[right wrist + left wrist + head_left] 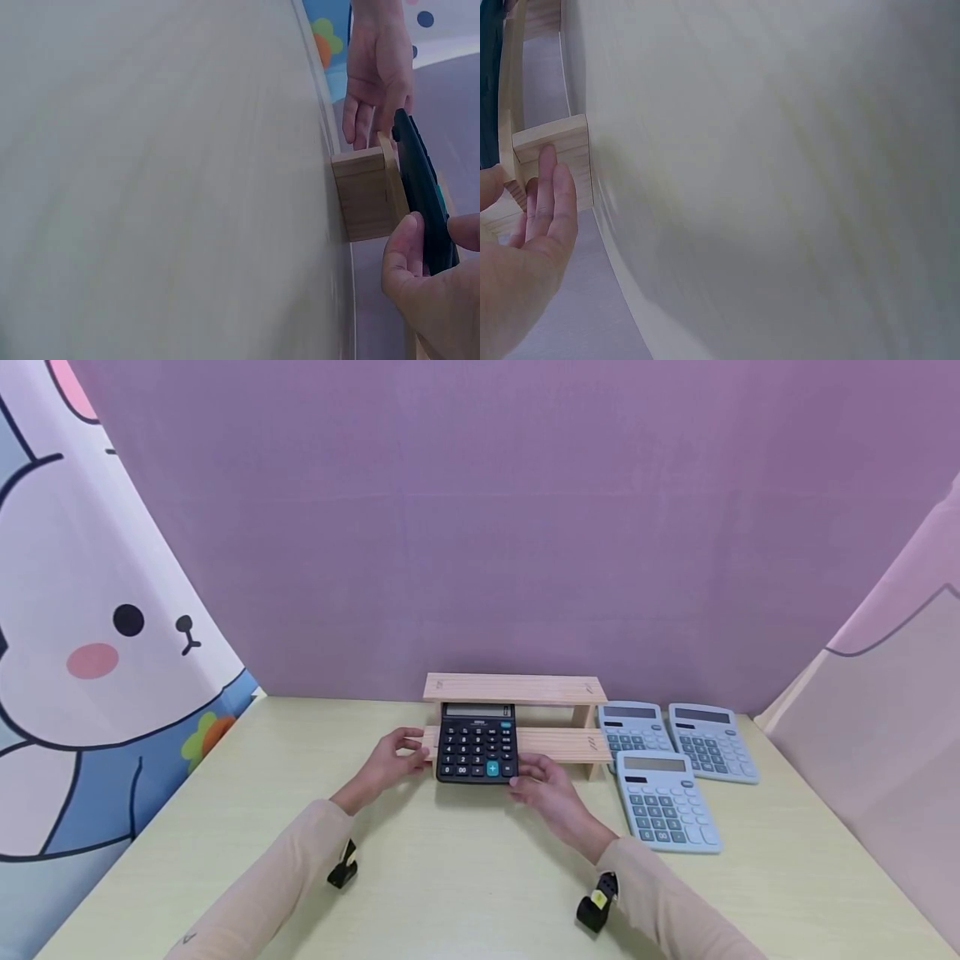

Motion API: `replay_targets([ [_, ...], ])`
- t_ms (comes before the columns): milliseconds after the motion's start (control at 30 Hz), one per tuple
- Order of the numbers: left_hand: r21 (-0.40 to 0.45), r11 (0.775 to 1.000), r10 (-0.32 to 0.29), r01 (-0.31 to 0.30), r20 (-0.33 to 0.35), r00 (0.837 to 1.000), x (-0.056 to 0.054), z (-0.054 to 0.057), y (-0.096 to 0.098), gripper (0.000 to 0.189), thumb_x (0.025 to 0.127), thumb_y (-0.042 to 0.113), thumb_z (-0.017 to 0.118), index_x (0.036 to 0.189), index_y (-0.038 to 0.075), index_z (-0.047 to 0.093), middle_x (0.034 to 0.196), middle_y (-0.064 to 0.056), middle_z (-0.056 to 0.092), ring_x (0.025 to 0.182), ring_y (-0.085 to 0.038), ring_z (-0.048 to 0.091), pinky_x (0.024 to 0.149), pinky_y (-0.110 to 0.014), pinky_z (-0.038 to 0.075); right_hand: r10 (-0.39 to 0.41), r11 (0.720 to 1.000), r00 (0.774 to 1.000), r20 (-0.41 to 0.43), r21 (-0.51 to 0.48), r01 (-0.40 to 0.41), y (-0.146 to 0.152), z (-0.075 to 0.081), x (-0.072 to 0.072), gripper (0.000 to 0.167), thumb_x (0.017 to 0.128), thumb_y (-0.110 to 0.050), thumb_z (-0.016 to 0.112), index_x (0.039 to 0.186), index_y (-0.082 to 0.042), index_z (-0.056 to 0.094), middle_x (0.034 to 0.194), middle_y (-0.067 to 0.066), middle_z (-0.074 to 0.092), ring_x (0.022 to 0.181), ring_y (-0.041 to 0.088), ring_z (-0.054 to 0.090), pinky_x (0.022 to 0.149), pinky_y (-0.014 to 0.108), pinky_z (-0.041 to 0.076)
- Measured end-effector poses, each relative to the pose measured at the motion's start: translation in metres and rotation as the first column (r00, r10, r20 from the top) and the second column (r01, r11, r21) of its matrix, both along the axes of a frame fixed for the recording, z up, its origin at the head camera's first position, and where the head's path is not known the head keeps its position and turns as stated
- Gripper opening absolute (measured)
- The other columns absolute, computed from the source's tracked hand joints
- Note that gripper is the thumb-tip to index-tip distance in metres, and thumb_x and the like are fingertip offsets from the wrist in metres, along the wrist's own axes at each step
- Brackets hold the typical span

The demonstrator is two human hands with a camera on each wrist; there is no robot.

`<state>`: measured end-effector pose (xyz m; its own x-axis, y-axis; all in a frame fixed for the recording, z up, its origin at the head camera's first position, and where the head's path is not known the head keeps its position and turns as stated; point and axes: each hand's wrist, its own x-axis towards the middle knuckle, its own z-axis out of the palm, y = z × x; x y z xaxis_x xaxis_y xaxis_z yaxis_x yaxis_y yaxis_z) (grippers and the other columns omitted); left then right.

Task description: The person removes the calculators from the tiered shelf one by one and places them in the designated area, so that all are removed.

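A black calculator point(477, 745) leans face-out on the lower board of a two-tier wooden stand point(517, 688), its bottom edge overhanging the board's front. My right hand point(551, 795) pinches the calculator's lower right corner, thumb on the key face and fingers behind, as the right wrist view shows with the calculator point(422, 191) edge-on. At the stand's left end is my left hand point(392, 764). Seen from the left wrist, this hand point(536, 247) holds the lower board's end, thumb above and fingers under it beside the wooden leg point(566, 150).
Right of the stand lie several light blue calculators: one in front point(667, 802), one behind it point(633, 731) close to the stand, and one at the far right point(712, 743). A purple cloth wall point(525, 527) rises behind the pale table point(465, 877). Printed cloth point(97, 610) hangs at left.
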<state>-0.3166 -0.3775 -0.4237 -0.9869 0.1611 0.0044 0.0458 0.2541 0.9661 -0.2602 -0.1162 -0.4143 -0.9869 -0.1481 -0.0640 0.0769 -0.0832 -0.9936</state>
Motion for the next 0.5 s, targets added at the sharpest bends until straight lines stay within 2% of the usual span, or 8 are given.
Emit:
replay_targets([
  [267,0.008,1.0,-0.007,0.006,0.007,1.0,-0.0014,-0.0004,-0.0005,0.043,0.09,0.004,0.055,0.129,-0.006,0.039,0.112,-0.026,0.052,0.09,-0.034,0.065,0.081,-0.035,0.058,-0.026,0.998,0.999,0.039,-0.049,0.028,-0.0036,0.003,-0.0005,0.047,0.081,0.013,0.051,0.126,0.005,0.039,0.106,0.016,0.054,0.083,0.016,0.06,0.088,0.038,0.055],
  [500,0.011,1.0,-0.011,0.011,-0.004,1.0,-0.0003,-0.0003,-0.0004,0.043,0.09,0.003,0.054,0.128,-0.008,0.039,0.112,-0.027,0.052,0.09,-0.036,0.065,0.082,-0.037,0.058,-0.041,0.996,0.998,0.052,-0.076,0.045,-0.0045,0.0024,-0.0013,0.046,0.081,0.013,0.051,0.125,0.006,0.039,0.102,0.014,0.055,0.082,0.015,0.059,0.086,0.036,0.056],
])
